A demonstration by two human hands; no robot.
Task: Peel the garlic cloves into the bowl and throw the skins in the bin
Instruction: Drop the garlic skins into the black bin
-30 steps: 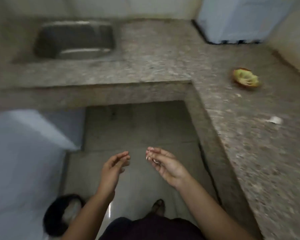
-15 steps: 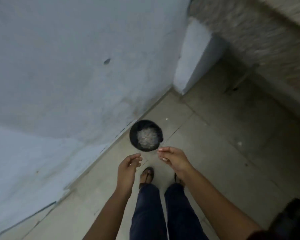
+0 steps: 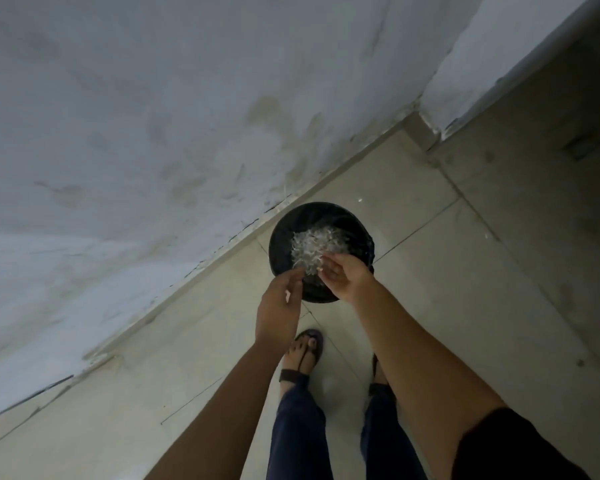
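Standing over the bin: sandalled foot (image 3: 307,348) on the tile floor (image 3: 430,306), both forearms stretched forward. Left hand (image 3: 280,303) is at the near rim, fingers loose and nearly straight, nothing visible in it. Right hand (image 3: 343,277) is over the bin mouth, palm turned up, fingers half-curled; can't tell if any skin sits in them, too small. Black lined bin (image 3: 279,237) sits just beyond, close against the wall (image 3: 153,133), with a pale heap of garlic skins (image 3: 314,244) inside. Handling call: skins are papery, near weightless, likely to cling to damp fingers and drift on any draught. So no real grip point; better to rub the fingers together low over the mouth than drop from height. A pale fleck (image 3: 360,199) on the floor past the bin looks like a miss. Room: wall closes the left and far side, and the mouth is a tight target for two hands. Open floor to the right. Bowl and cloves not in view.
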